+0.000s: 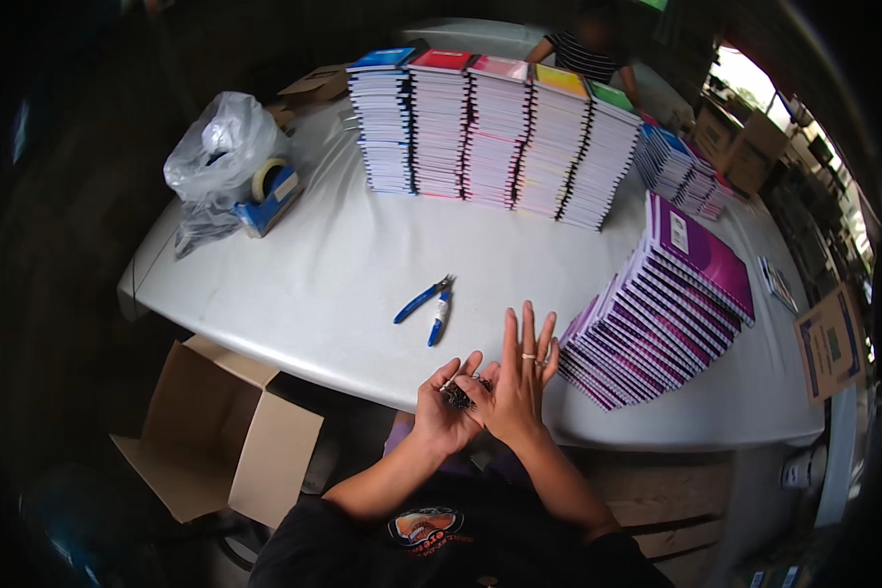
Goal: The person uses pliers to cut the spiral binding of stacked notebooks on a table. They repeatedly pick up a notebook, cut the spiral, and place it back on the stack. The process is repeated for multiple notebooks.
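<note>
Purple notebook stack beside hands

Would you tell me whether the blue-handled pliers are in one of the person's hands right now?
No, the blue-handled pliers lie on the white table, apart from both the left hand and the right hand.

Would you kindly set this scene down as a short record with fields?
Left hand: cupped palm up, holding small dark metal pieces
Right hand: fingers spread, ring on one, touching the left hand
Nearest tool: blue-handled pliers lying on the white table
Right of hands: leaning stack of purple spiral notebooks
Far side: row of notebook stacks with coloured covers
Left end: tape dispenser beside a clear plastic bag
Floor, left: open cardboard box
</note>
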`<state>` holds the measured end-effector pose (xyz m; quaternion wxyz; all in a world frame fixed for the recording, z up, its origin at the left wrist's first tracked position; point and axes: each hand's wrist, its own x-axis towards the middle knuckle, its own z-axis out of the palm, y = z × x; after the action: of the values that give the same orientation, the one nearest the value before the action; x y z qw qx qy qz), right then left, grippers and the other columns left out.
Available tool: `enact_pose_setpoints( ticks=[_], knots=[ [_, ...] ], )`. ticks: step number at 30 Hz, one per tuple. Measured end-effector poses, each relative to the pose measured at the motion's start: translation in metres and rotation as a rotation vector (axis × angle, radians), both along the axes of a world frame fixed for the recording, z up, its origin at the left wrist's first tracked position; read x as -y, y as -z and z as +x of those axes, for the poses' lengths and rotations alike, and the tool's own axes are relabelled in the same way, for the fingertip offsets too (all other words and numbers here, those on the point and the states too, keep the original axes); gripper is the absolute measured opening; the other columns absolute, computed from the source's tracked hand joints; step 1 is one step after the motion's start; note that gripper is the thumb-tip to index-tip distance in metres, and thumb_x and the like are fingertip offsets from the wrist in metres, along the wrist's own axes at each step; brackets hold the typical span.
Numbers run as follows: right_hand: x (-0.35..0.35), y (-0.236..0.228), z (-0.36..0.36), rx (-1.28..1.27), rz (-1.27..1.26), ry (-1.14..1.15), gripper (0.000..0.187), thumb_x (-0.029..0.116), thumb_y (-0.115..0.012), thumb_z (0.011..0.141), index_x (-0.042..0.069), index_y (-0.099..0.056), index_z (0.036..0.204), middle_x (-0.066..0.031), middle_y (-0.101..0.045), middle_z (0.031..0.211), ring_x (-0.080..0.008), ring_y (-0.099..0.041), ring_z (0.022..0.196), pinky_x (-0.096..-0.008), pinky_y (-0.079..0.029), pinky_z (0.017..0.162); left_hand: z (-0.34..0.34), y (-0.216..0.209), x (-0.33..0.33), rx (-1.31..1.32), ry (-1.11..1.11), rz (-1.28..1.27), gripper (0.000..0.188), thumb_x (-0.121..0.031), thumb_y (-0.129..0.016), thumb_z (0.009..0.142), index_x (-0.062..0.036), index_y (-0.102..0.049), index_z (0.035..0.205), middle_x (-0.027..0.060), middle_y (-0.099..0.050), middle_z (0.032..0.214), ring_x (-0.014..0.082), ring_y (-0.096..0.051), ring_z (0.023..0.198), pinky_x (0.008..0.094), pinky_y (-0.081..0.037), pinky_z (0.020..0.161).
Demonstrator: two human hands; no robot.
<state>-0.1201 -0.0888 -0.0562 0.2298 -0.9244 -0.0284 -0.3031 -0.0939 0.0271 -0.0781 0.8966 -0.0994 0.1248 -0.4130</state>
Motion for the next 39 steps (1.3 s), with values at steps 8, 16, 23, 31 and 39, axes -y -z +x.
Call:
enact_pose_setpoints(
  ticks=[8,16,23,31,39],
  knots=[
    [0.013,0.042,-0.003,-0.097,0.203,-0.141,0.061,0.025,-0.062,0.083,-0.001,-0.04,0.133,-0.0201,-0.046,0.133,-0.0405,-0.029,0.132,-0.0475,-0.024,0.105,0.076,-0.092,-0.13,0.531,-1.047,0.406,0.031,-0.024,-0.048,0.091,-0.0007,-0.055,0.11,0.0214,-0.059,0.105,0.0293,-0.059,0.101,0.0464,-0.048,0.093],
    [0.005,0.048,0.001,-0.159,0.053,-0.101,0.037,0.018,-0.063,0.079,0.005,-0.058,0.114,-0.0114,-0.055,0.123,-0.0323,-0.044,0.122,-0.043,-0.033,0.099,0.286,-0.296,-0.251,0.579,-1.841,1.26,0.034,-0.017,-0.061,0.083,0.003,-0.052,0.108,0.0132,-0.057,0.094,0.0247,-0.058,0.086,0.039,-0.052,0.081],
    [0.008,0.053,0.0,-0.067,0.095,-0.133,0.029,0.018,-0.064,0.079,0.006,-0.063,0.105,-0.0083,-0.062,0.111,-0.0291,-0.051,0.113,-0.0428,-0.037,0.093,0.255,-0.179,-0.202,0.794,-2.056,2.162,0.065,-0.037,-0.056,0.087,0.0043,-0.034,0.133,0.0285,-0.03,0.134,0.0405,-0.027,0.127,0.0446,-0.024,0.106],
    [0.024,0.0,-0.019,0.235,0.184,-0.349,0.026,0.011,-0.066,0.077,0.007,-0.065,0.102,-0.0032,-0.068,0.094,-0.0243,-0.055,0.105,-0.0364,-0.037,0.089,0.081,0.03,-0.028,1.894,-0.093,2.636,0.077,-0.051,-0.05,0.086,-0.0031,-0.027,0.141,0.0259,-0.025,0.142,0.0437,-0.019,0.133,0.0622,-0.014,0.104],
    [0.107,-0.168,-0.038,0.653,-0.38,0.305,0.02,0.016,-0.068,0.077,0.01,-0.069,0.096,0.0006,-0.068,0.091,-0.024,-0.057,0.101,-0.0367,-0.037,0.089,0.098,-0.005,-0.003,1.295,-0.215,1.869,0.046,-0.027,-0.049,0.093,-0.0031,-0.04,0.132,0.0111,-0.056,0.093,0.0189,-0.053,0.082,0.035,-0.045,0.067]
  ],
)
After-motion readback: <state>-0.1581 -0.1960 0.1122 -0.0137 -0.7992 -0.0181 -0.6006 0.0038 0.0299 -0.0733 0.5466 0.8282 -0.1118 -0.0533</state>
